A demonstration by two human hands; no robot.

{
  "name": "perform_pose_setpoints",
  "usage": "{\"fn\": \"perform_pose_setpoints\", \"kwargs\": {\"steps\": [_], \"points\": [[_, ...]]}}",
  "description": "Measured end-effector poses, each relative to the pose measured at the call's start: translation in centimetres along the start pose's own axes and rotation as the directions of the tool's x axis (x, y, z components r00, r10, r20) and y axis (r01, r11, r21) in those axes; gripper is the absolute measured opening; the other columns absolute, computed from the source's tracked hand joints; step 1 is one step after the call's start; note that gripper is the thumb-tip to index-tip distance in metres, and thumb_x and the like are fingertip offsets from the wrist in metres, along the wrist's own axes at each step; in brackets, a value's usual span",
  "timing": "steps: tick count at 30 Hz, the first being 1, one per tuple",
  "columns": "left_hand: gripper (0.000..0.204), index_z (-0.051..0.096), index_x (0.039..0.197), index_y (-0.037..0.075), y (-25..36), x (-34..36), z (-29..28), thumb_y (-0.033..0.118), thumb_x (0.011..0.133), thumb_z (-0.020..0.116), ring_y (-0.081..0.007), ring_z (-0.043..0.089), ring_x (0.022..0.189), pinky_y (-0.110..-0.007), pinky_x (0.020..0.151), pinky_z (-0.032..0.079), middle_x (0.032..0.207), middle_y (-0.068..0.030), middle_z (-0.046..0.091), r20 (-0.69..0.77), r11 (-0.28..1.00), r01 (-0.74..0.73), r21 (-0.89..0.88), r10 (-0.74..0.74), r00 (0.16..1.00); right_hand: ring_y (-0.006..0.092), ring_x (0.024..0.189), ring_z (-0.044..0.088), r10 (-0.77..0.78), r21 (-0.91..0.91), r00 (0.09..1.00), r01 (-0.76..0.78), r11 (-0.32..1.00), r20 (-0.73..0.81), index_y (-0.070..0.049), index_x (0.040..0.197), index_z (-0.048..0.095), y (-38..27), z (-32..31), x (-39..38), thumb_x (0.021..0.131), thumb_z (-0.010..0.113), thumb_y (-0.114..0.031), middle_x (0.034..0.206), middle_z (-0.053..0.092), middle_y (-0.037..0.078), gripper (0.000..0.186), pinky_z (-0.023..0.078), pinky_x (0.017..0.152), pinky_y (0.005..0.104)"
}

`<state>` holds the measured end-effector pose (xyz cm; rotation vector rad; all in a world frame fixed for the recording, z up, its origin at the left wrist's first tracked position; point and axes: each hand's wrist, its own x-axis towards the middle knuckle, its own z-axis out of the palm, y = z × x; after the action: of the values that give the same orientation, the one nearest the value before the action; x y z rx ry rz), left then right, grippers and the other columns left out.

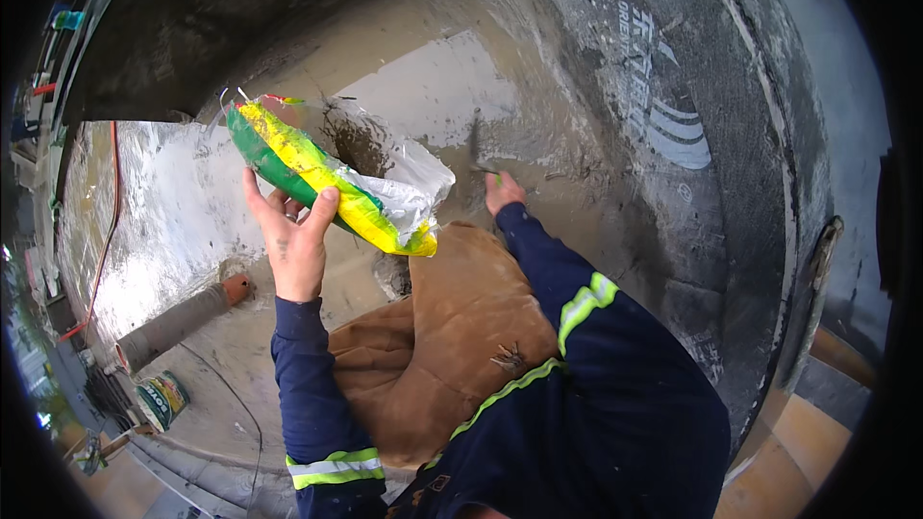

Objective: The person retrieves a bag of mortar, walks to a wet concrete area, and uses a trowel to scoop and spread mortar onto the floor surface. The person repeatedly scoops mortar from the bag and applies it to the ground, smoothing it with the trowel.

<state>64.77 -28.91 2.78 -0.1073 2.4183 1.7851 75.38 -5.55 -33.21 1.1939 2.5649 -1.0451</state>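
Note:
My left hand (pixel 293 240) grips a green and yellow bag (pixel 288 163) from below, raised at the left of centre and lying slantwise. Its torn end shows a white, crumpled inside (pixel 409 187). Dark grey material (pixel 351 139) shows just behind the bag; whether inside it or beneath, I cannot tell. Right of the bag, my right hand (pixel 505 192) is closed on the handle of a thin metal tool (pixel 477 149), probably a trowel, held low over the smeared, wet-looking floor (pixel 538 115). My knees (pixel 452 317) in brown trousers are below and between my hands.
A grey pipe (pixel 173 322) with an orange end lies at the lower left, beside a small container (pixel 162 399) and thin cable. A red hose (pixel 114 202) runs along the left. Dark printed sheeting (pixel 692 231) curves up the right side, where a long narrow bar (pixel 812 298) leans.

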Motion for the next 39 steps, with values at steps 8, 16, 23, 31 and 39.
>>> {"fn": "perform_pose_setpoints", "kwargs": {"steps": [8, 16, 23, 31, 39], "points": [[0.095, -0.002, 0.145, 0.003, 0.3, 0.1, 0.5, 0.006, 0.082, 0.069, -0.0226, 0.052, 0.103, -0.036, 0.087, 0.048, 0.118, -0.0186, 0.046, 0.007, 1.0, 0.004, -0.024, -0.004, 1.0, 0.044, 0.102, 0.055, 0.325, 0.186, 0.945, -0.311, 0.932, -0.047, -0.002, 0.108, 0.059, 2.9, -3.1, 2.2, 0.09, 0.046, -0.043, 0.106, 0.06, 0.026, 0.047, 0.044, 0.088, 0.0472], [0.096, 0.0, 0.145, 0.003, 0.3, 0.6, 1.2, 0.006, 0.08, 0.07, -0.0218, 0.052, 0.101, -0.035, 0.087, 0.048, 0.116, -0.0174, 0.047, 0.028, 1.0, 0.005, -0.007, -0.004, 1.0, 0.0411, 0.089, 0.061, -0.07, -0.317, 0.993, 0.097, 0.944, 0.096, -0.012, 0.114, 0.051, 8.2, -9.8, -7.7, 0.085, 0.06, -0.034, 0.101, 0.059, 0.02, 0.037, 0.05, 0.077, 0.048], [0.096, 0.0, 0.145, 0.003, 0.4, 0.5, 1.3, 0.006, 0.08, 0.07, -0.0214, 0.051, 0.1, -0.035, 0.086, 0.048, 0.114, -0.0171, 0.047, 0.025, 1.0, -0.006, -0.014, 0.006, 1.0, 0.0387, 0.093, 0.061, 0.146, -0.389, 0.987, -0.161, 0.907, -0.068, -0.012, 0.114, 0.056, 9.7, -12.6, -1.2, 0.083, 0.063, -0.034, 0.104, 0.06, 0.019, 0.039, 0.05, 0.078, 0.0468], [0.096, 0.003, 0.145, 0.004, 0.4, 0.6, 1.3, 0.002, 0.078, 0.07, -0.023, 0.054, 0.1, -0.036, 0.088, 0.047, 0.114, -0.0168, 0.048, -0.009, 0.994, 0.024, -0.108, -0.025, 1.0, 0.0359, 0.093, 0.061, 0.141, -0.378, 0.955, -0.237, 0.895, -0.262, -0.02, 0.124, 0.052, 11.5, -13.9, 2.5, 0.084, 0.062, -0.035, 0.108, 0.057, 0.015, 0.044, 0.05, 0.077, 0.046], [0.087, 0.013, 0.144, 0.004, -1.3, 1.8, 1.0, -0.007, 0.074, 0.063, -0.0247, 0.055, 0.103, -0.036, 0.094, 0.043, 0.121, -0.0163, 0.048, 0.04, 0.935, 0.086, -0.344, -0.077, 0.996, 0.033, 0.085, 0.062, -0.023, -0.468, 0.949, -0.133, 0.873, -0.314, -0.022, 0.125, 0.052, 10.2, -17.7, 0.5, 0.084, 0.062, -0.036, 0.1, 0.056, 0.011, 0.045, 0.051, 0.069, 0.0449]]}}
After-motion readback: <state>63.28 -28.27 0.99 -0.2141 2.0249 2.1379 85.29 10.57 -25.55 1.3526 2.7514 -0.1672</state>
